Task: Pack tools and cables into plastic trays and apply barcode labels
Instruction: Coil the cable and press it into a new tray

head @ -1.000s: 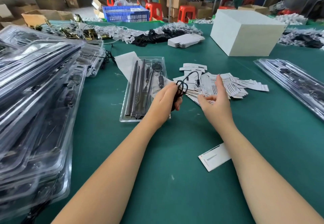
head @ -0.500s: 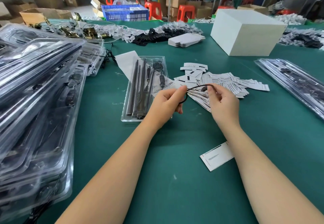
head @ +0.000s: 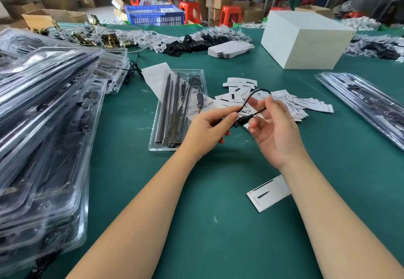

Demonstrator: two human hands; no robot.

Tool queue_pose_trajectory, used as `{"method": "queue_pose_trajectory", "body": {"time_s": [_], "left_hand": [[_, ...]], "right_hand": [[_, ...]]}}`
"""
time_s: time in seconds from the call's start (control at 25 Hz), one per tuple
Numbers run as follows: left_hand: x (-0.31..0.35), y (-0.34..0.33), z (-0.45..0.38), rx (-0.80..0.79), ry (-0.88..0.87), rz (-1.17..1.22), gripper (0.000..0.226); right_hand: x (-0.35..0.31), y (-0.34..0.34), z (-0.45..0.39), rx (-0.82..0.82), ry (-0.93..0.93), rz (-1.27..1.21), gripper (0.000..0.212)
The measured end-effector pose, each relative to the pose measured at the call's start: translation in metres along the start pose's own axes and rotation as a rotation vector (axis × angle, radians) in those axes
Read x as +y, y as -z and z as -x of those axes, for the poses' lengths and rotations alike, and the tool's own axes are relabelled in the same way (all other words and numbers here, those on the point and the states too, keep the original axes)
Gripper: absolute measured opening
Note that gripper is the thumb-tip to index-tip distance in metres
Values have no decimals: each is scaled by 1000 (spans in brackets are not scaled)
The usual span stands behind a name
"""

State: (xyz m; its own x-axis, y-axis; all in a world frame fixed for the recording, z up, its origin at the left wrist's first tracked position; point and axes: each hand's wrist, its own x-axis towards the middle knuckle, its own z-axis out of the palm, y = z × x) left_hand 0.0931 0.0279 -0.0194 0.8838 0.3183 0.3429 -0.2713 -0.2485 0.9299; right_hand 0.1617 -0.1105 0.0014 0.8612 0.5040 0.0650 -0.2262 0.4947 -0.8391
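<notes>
I see my left grip (head: 207, 130) pinching the cable (head: 251, 106), held above the surface (head: 218, 235) just right of the tray (head: 175, 108). My right grip (head: 275, 130) holds its looped far end, over the labels (head: 301, 104).

Your single head-worn wide-angle camera looks forward and down from close above the green cloth-covered table (head: 218, 224), your forearms entering from the bottom edge, the workshop's far tables bending along the top.
</notes>
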Motion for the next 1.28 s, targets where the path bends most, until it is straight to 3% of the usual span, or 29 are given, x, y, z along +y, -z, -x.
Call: {"method": "queue_pose_trajectory", "body": {"time_s": [0.16, 0.28, 0.44, 0.56, 0.68, 0.88, 1.12, 1.28], "left_hand": [[0, 2, 1, -71, 8, -46, 20], [0, 0, 0, -83, 20, -61, 19], [1, 8, -2, -191, 92, -61, 29], [2, 19, -3, -314, 140, -53, 17], [3, 20, -3, -272, 153, -107, 2], [1, 8, -6, -121, 161, -110, 26], [4, 4, -11, -91, 300, 60, 44], [2, 11, -10, 22, 351, 100, 48]], "right_hand": [[-1, 0, 1, -123, -31, -18, 14], [2, -1, -1, -28, 12, 6, 7], [6, 3, -5, 72, -4, 22, 26], [7, 5, -6, 97, -37, 10, 26], [4, 6, -7, 129, -12, -19, 23], [6, 3, -4, 138, 165, -13, 20], [31, -4, 4, 111, 644, 579, 18], [52, -8, 6, -26, 967, 1083, 22]]}}
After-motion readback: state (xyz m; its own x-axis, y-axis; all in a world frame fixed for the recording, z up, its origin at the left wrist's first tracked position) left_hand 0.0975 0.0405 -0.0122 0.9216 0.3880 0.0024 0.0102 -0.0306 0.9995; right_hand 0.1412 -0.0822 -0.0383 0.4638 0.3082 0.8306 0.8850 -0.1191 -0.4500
